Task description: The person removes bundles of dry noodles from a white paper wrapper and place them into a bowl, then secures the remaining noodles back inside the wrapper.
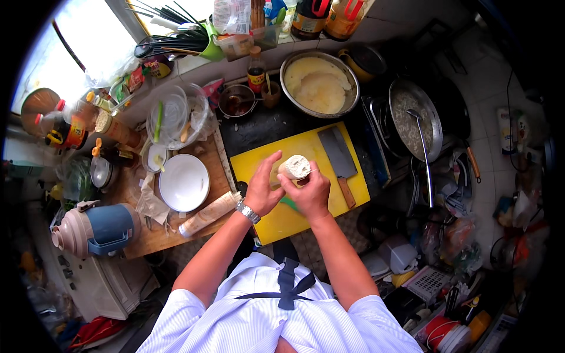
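Above the yellow cutting board (282, 150) I hold a round bundle (296, 167), its pale, rough end facing up; it looks like dried noodles in a paper wrap. My left hand (264, 187), with a metal watch at the wrist, is around its left side, index finger extended. The thumb and fingers of my right hand (311, 192) pinch the near and right edge of its end. To the right on the board lies a cleaver (337, 152) with a wooden handle. Something green (289, 204) shows on the board below my hands, partly hidden.
Left, a wooden table (198, 156) bears a white bowl (184, 183), a paper-wrapped noodle roll (209, 215) and a vacuum flask (101, 227). A steel basin (356, 84) of pale yellow mixture stands behind the board. At right, a wok (408, 108) of cloudy liquid holds a ladle (424, 154).
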`<state>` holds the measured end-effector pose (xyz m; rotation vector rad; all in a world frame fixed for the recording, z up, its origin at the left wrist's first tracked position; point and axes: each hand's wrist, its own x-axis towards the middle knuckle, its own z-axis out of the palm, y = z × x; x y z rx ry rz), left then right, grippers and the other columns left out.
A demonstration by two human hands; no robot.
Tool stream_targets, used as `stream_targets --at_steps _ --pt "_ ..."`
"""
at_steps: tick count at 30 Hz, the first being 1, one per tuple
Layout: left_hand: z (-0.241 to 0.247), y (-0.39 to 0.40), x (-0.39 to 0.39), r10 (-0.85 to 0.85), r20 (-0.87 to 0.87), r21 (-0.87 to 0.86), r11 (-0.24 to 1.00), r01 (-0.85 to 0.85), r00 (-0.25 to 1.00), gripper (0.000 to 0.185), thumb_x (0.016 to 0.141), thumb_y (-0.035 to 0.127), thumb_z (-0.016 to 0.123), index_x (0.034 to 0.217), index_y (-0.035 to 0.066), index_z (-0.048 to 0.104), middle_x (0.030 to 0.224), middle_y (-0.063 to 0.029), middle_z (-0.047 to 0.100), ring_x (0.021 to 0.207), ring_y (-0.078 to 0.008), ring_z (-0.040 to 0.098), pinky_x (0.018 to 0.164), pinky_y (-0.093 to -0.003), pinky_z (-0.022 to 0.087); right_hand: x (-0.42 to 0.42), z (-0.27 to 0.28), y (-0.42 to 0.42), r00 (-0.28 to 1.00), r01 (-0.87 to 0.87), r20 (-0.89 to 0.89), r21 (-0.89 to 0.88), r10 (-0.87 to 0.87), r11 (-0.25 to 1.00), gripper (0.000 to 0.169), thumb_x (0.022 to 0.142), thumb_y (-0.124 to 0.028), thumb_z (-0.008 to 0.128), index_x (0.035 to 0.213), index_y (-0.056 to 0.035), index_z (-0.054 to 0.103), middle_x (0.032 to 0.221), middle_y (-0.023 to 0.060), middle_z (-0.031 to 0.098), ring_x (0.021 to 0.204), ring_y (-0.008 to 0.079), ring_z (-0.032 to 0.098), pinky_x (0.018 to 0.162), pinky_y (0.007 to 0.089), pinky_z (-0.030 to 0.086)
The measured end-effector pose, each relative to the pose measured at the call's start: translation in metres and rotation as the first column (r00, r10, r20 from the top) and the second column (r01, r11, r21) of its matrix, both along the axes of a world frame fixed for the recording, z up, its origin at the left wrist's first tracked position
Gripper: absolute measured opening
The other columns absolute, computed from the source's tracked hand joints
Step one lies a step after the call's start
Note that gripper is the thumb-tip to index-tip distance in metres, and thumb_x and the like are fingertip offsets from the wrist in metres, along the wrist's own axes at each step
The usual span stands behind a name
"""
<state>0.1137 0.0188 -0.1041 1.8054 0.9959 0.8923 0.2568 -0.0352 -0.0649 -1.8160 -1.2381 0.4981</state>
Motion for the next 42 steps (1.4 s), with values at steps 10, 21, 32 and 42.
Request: stream_targets --at_steps 10,21,32,42 --pt "-0.030 0.008 -0.011 -0.034 0.163 -0.306 0.948 0.083 0.986 0.049 0.082 0.008 0.083 0.126 0.007 0.060 0.113 -0.0122 0.071 0.107 -0.0287 0.070 0.093 -0.0374 0.054 0.008 0.057 -0.013 0.882 -0.344 0.388 0.145 0.267 0.928 0.097 0.082 -0.043 0.086 0.160 -0.0042 0.042 0.159 0.0269 0.044 0.144 0.0489 0.044 0.117 0.0544 0.040" --pt "-0.017 0.008 -0.011 -0.035 0.146 -0.274 0.959 0.074 0.989 0.045 0.087 0.005 0.080 0.126 0.007 0.060 0.113 -0.0046 0.070 0.103 -0.0146 0.067 0.090 -0.0322 0.056 0.003 0.040 -0.017 0.780 -0.443 0.502 0.023 0.373 0.896 0.078 0.090 -0.046 0.077 0.156 -0.0120 0.053 0.164 0.0251 0.039 0.149 0.0506 0.038 0.119 0.0555 0.037" --pt "-0.013 0.014 -0.004 -0.059 0.183 -0.248 0.963 0.104 0.981 0.049 0.086 0.011 0.081 0.128 0.007 0.057 0.116 -0.0122 0.070 0.108 -0.0279 0.069 0.093 -0.0378 0.054 0.018 0.067 0.004 0.901 -0.369 0.327 0.231 0.285 0.900 0.029 0.078 -0.006 0.086 0.105 -0.0085 0.079 0.123 0.0119 0.069 0.111 0.0337 0.060 0.085 0.0386 0.055" --pt "-0.001 0.022 0.005 -0.132 0.065 -0.328 0.933 0.146 0.989 0.054 0.091 0.017 0.081 0.134 0.006 0.051 0.117 -0.0108 0.068 0.108 -0.0226 0.067 0.094 -0.0375 0.054 0.035 0.057 0.014 0.966 -0.231 -0.059 0.235 0.251 0.944 0.032 0.086 -0.009 0.082 0.117 -0.0063 0.075 0.125 0.0104 0.069 0.119 0.0279 0.062 0.091 0.0369 0.056"
